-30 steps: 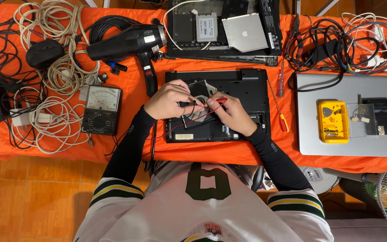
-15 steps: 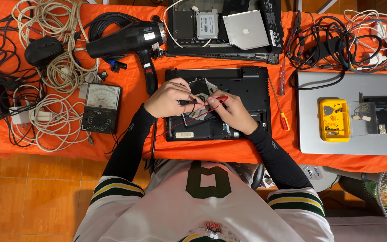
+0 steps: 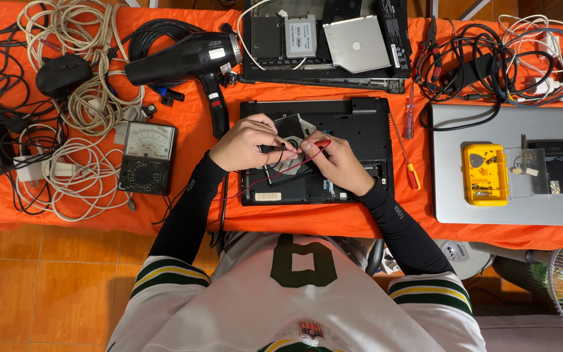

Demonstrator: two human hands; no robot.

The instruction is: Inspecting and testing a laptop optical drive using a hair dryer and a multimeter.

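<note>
Your forearms in black sleeves angle inward from your body and meet over the opened black laptop base [image 3: 343,140], which lies on the orange cloth [image 3: 197,124]. Your left hand [image 3: 245,143] curls around a black probe [image 3: 274,148]; your right hand [image 3: 333,160] pinches a red probe [image 3: 317,143], both tips close together. Farther left sits the analog multimeter [image 3: 146,158], beyond it the black heat gun [image 3: 187,58].

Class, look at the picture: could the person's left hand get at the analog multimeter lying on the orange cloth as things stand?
Probably yes. The analog multimeter lies face up just beside the left hand, nothing stacked on it, though that hand holds a black probe.
</note>
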